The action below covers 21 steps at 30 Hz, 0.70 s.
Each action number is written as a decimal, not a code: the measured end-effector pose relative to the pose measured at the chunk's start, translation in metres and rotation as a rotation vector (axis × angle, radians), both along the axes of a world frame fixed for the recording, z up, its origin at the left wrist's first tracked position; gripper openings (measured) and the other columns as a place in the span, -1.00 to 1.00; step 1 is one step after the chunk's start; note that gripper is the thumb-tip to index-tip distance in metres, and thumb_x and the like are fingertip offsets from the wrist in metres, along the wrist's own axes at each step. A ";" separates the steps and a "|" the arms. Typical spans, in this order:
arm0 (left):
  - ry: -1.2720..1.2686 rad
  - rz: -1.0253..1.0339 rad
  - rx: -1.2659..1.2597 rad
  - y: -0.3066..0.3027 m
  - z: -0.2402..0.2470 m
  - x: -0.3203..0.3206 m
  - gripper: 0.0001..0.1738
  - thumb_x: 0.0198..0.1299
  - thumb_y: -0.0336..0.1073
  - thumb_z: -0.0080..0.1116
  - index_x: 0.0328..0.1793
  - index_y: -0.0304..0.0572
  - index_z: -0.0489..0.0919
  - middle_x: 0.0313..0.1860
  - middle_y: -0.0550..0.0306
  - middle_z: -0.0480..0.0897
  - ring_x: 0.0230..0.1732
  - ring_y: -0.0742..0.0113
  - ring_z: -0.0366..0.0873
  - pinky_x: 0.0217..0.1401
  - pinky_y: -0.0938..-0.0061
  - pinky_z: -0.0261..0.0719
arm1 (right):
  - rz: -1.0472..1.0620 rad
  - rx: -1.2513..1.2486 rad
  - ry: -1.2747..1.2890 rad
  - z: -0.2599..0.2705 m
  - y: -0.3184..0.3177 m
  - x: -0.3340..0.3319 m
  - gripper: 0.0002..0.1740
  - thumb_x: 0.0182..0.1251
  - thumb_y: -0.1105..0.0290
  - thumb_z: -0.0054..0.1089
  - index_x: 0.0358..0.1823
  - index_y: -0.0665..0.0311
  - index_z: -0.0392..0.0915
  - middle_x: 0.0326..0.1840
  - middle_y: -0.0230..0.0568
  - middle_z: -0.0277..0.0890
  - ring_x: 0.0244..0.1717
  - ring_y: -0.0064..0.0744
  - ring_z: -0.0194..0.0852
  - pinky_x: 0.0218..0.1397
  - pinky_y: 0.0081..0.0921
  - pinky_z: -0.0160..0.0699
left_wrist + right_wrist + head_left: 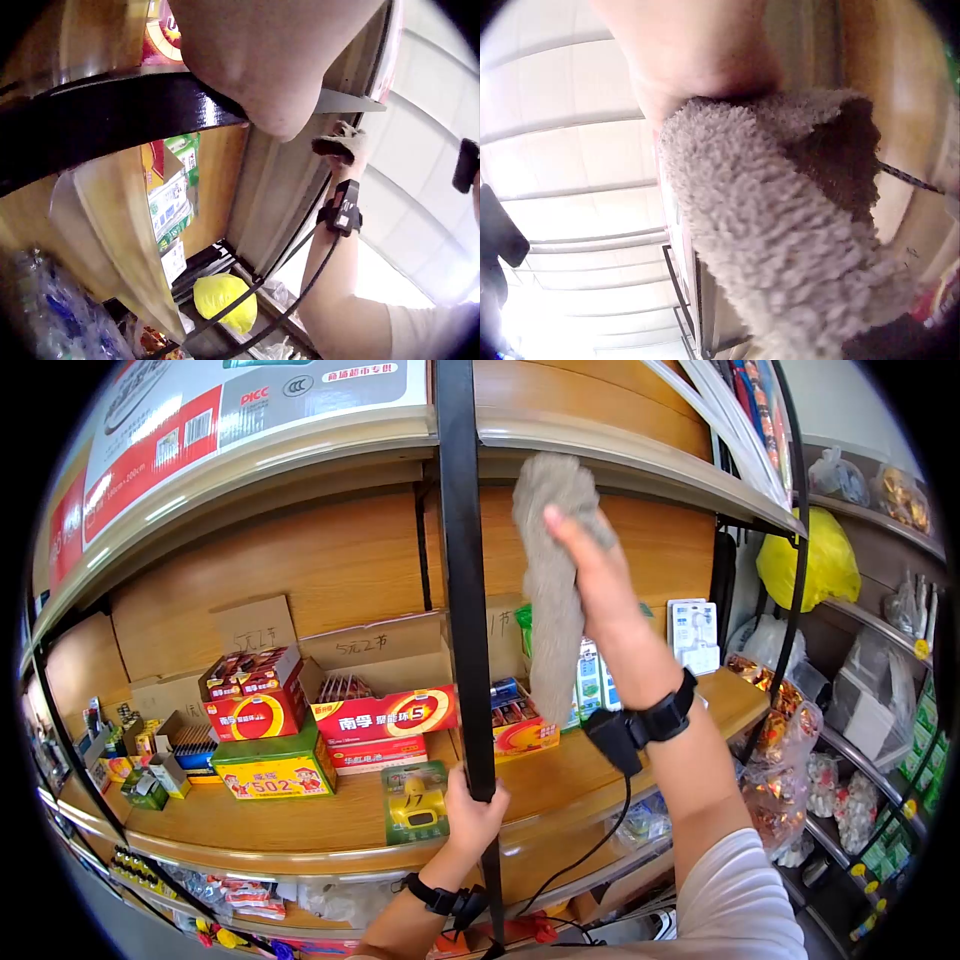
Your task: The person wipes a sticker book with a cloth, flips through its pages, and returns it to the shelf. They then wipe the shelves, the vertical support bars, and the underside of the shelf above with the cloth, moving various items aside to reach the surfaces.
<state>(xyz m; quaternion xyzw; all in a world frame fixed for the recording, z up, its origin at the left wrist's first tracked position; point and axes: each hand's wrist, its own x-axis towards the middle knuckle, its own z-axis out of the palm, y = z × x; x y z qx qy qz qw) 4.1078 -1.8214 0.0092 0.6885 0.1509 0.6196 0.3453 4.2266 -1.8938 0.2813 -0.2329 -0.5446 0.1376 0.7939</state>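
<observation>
A fluffy grey cloth (556, 590) hangs from my right hand (598, 575), raised in front of the upper shelf edge with the thumb pressed along the cloth. In the right wrist view the cloth (765, 225) fills the middle, its nap thick and the fingers hidden behind it. My left hand (475, 815) grips the black shelf post (463, 560) low down, near the middle shelf's front edge. Close to its left lies a yellow item on a green card (416, 803). The left wrist view shows the post (112, 124) passing under that hand (255, 67).
Left of the post, battery boxes (385, 712) and a yellow-green 502 box (275, 765) stand on the middle shelf (330, 825). White packages (693, 635) stand to the right. An upper shelf edge (640, 460) juts out overhead. A yellow bag (810, 560) hangs by the side rack.
</observation>
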 end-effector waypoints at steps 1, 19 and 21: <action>-0.003 0.007 0.009 0.001 0.000 0.000 -0.58 -0.03 -0.41 0.22 -0.04 -0.36 0.37 -0.44 0.10 0.52 -0.44 0.39 0.48 -0.34 0.50 0.47 | -0.004 -0.064 -0.005 0.014 -0.006 -0.003 -0.55 0.08 0.21 0.35 -0.05 0.25 0.46 -0.22 -0.32 0.52 -0.24 -0.44 0.49 -0.15 -0.49 0.47; 0.014 -0.011 0.006 -0.005 0.009 -0.006 -0.55 -0.01 -0.37 0.22 0.00 -0.39 0.36 -0.44 -0.03 0.53 -0.44 0.21 0.54 -0.32 0.41 0.50 | -0.195 -0.262 -0.006 0.072 0.009 -0.009 -0.53 0.10 0.12 0.32 -0.15 0.39 0.51 -0.22 -0.13 0.55 -0.28 -0.28 0.52 -0.29 -0.31 0.49; 0.046 -0.011 0.014 -0.004 0.010 -0.009 -0.54 -0.02 -0.36 0.22 0.01 -0.38 0.36 -0.42 -0.07 0.54 -0.43 0.13 0.56 -0.31 0.38 0.51 | -0.144 -0.327 -0.008 0.074 0.006 -0.010 -0.56 0.14 0.05 0.24 -0.08 0.21 0.53 -0.21 -0.28 0.56 -0.31 -0.38 0.49 -0.38 -0.34 0.44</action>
